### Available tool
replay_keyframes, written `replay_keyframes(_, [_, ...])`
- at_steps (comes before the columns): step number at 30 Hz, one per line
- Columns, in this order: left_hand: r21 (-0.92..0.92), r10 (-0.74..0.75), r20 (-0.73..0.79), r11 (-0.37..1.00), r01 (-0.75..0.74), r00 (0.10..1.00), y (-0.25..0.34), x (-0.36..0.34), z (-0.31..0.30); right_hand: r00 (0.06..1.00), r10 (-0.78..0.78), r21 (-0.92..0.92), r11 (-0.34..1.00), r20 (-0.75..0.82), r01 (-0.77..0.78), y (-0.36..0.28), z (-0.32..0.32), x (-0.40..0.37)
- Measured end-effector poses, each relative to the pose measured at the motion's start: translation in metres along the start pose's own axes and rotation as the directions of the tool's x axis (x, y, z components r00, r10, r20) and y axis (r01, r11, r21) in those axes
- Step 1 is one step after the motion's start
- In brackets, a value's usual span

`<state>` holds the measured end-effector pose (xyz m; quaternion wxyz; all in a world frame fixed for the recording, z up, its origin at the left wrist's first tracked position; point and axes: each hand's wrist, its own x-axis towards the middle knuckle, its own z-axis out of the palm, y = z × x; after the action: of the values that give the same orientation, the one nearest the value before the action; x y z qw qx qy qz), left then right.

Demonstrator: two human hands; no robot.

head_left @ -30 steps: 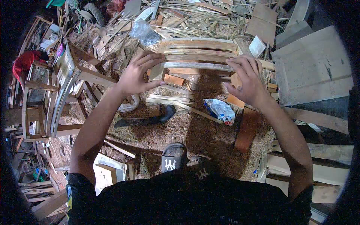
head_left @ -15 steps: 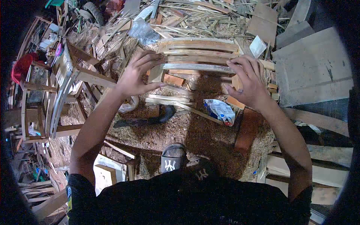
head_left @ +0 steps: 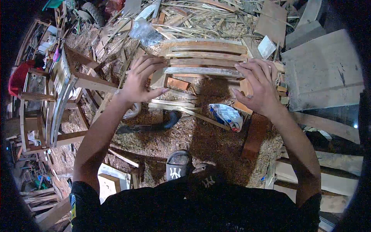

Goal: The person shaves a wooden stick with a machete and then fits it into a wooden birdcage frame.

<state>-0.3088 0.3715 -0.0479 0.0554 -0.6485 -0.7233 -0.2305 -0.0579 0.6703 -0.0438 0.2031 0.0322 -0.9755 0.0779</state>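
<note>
Several curved wooden slats [head_left: 205, 62] lie in parallel rows on the ground ahead. My left hand [head_left: 145, 79] is at the left end of the nearest pale slat [head_left: 201, 71], its fingers bent over that end and its thumb apart. At the right end, my right hand [head_left: 258, 83] has its fingers spread and thumb apart, with the fingertips at or just over the slat. Neither hand is closed round anything. An orange-brown block [head_left: 177, 83] sits just right of my left thumb, and a white and blue packet [head_left: 227, 116] lies below my right hand.
A wooden chair frame [head_left: 63, 91] stands at the left. Flat boards [head_left: 324, 69] lean at the right, above stacked planks [head_left: 328, 176]. Offcuts [head_left: 216, 21] and a clear plastic bag [head_left: 145, 33] lie at the back. A dark curved tool or object [head_left: 170, 120] rests on the sawdust.
The view has shifted slightly. Both hands keep nearly the same place and shape at the slat's ends, and the slats show no clear movement.
</note>
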Motion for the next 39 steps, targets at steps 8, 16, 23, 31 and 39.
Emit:
replay_keyframes(8, [0.005, 0.046, -0.084, 0.999, -0.046, 0.995, -0.012, -0.004, 0.015, 1.000, 0.025, 0.020, 0.999, 0.008, -0.025, -0.002, -0.001, 0.002])
replay_keyframes(16, [0.039, 0.083, -0.258, 0.996, -0.075, 0.962, -0.019, -0.006, 0.037, 0.999, 0.030, 0.020, 0.999, -0.016, -0.030, 0.001, 0.003, 0.001])
replay_keyframes(23, [0.038, 0.097, -0.284, 0.995, -0.090, 0.954, -0.023, -0.008, 0.045, 0.999, 0.041, 0.028, 0.999, 0.003, -0.041, 0.002, 0.003, 0.003])
replay_keyframes(31, [0.026, 0.097, -0.315, 0.995, -0.094, 0.944, -0.026, -0.014, 0.056, 0.999, 0.035, 0.051, 0.998, -0.014, -0.035, 0.004, 0.009, 0.002])
replay_keyframes(39, [-0.024, 0.106, -0.362, 0.992, -0.123, 0.926, -0.029, -0.015, 0.063, 1.000, 0.005, 0.023, 1.000, -0.005, -0.005, 0.003, 0.006, 0.004])
